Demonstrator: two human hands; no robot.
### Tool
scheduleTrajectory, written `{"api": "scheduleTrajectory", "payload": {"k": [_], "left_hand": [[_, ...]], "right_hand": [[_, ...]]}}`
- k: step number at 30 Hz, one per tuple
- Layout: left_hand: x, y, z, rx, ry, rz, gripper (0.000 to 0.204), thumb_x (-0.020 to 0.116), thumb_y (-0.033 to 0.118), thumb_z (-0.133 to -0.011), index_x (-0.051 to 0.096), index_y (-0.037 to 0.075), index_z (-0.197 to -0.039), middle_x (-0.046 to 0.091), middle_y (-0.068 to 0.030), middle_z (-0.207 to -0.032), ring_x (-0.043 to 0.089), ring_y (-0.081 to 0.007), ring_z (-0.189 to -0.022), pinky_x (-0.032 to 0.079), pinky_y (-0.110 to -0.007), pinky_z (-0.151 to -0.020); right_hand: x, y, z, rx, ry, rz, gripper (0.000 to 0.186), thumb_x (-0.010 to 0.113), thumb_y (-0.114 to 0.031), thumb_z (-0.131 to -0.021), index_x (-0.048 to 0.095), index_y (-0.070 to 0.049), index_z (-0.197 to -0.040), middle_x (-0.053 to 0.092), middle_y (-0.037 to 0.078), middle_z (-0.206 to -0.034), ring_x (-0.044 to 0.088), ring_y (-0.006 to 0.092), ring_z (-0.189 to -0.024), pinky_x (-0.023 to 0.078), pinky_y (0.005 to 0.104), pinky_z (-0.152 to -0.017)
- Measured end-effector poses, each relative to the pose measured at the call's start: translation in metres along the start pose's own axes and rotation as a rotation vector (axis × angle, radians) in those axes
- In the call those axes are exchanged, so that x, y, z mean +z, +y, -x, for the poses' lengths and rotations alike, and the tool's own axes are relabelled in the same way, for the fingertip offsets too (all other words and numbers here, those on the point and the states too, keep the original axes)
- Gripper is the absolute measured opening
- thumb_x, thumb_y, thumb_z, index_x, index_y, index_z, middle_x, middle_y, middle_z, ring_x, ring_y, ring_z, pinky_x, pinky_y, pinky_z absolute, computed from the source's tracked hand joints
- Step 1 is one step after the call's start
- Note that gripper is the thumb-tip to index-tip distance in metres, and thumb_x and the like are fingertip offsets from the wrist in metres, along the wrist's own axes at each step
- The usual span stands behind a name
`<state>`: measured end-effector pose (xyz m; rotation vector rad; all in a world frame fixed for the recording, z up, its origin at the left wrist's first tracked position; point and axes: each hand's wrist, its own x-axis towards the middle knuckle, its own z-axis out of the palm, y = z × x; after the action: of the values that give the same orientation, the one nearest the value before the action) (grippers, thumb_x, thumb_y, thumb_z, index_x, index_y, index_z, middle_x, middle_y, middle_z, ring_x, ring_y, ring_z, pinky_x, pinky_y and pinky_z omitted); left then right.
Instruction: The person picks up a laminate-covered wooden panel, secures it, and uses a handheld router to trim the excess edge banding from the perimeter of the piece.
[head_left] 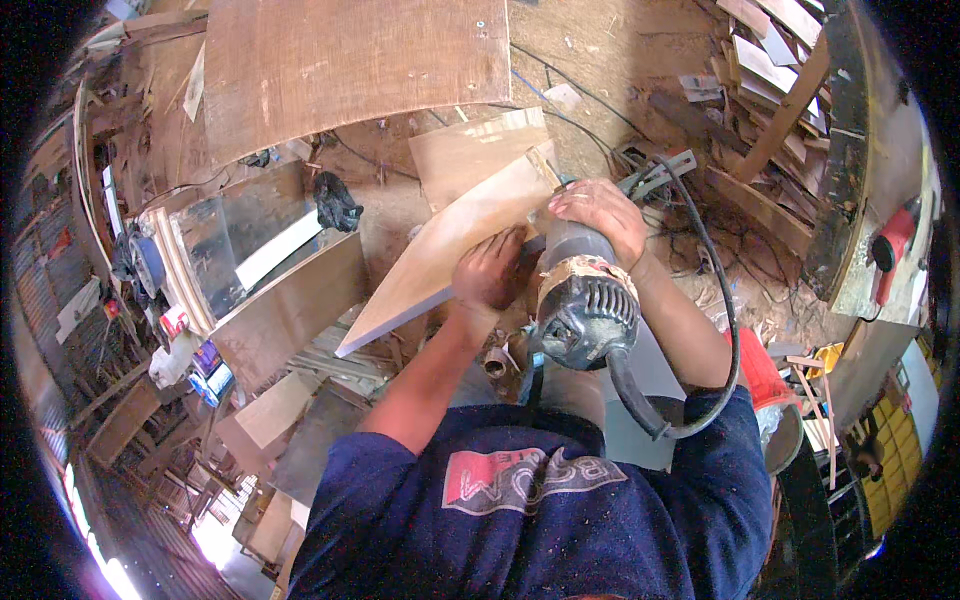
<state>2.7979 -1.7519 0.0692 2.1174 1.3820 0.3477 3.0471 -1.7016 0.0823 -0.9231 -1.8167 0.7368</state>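
My right hand is wrapped over the far end of a corded handheld power tool. The tool has a dark vented motor housing and tan wrapping round its middle. Its working end is hidden beneath my hand, so I cannot tell whether it touches wood. Just left of it, my left hand grips a pale wooden board with a curved outline and a long edge facing me. The board slants from lower left to upper right, and part of my left fingers is out of sight behind the tool.
A black cord loops from the tool past my right arm. Ahead lies a large plywood panel. An open wooden box stands left; a red bucket stands right. A red power tool rests on the far-right bench. Scrap wood litters the floor.
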Motion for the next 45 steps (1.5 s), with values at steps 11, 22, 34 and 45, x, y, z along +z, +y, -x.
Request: {"api": "scheduleTrajectory", "payload": {"k": [11,22,34,45], "left_hand": [[0.018,-0.014,0.005,-0.026,0.110,0.101,0.049,0.080,0.020,-0.083,0.068,0.012,-0.129,0.077,-0.0114,-0.116,0.076,-0.0308,-0.098,0.062,-0.041,-0.082],[0.003,-0.007,-0.014,0.072,0.161,-0.250,0.040,0.082,0.034,-0.088,0.076,0.007,-0.117,0.080,-0.0119,-0.103,0.078,-0.0268,-0.090,0.062,-0.038,-0.082],[0.004,-0.006,-0.005,0.044,0.063,-0.156,0.041,0.080,0.034,-0.091,0.074,0.006,-0.120,0.079,-0.0136,-0.106,0.077,-0.0284,-0.090,0.061,-0.038,-0.080],[0.000,-0.008,-0.007,0.049,0.050,-0.107,0.041,0.080,0.027,-0.088,0.070,0.006,-0.122,0.078,-0.0129,-0.105,0.076,-0.0293,-0.092,0.061,-0.038,-0.079]], "right_hand": [[0.003,0.008,-0.012,0.015,0.072,-0.023,0.046,0.081,-0.028,-0.078,0.072,-0.002,-0.114,0.077,0.016,-0.110,0.074,0.0400,-0.103,0.056,0.0515,-0.096],[-0.026,-0.030,0.045,0.109,0.096,0.013,0.043,0.079,-0.030,-0.082,0.071,-0.001,-0.112,0.077,0.017,-0.112,0.075,0.0365,-0.106,0.056,0.0512,-0.097],[-0.002,-0.011,0.015,-0.008,0.018,-0.007,0.055,0.085,-0.033,-0.069,0.070,0.000,-0.111,0.076,0.018,-0.110,0.074,0.0383,-0.102,0.057,0.0519,-0.095],[0.004,0.000,0.000,-0.039,0.044,0.004,0.055,0.085,-0.032,-0.070,0.071,-0.001,-0.114,0.076,0.016,-0.110,0.074,0.0385,-0.102,0.057,0.0511,-0.093]]}}
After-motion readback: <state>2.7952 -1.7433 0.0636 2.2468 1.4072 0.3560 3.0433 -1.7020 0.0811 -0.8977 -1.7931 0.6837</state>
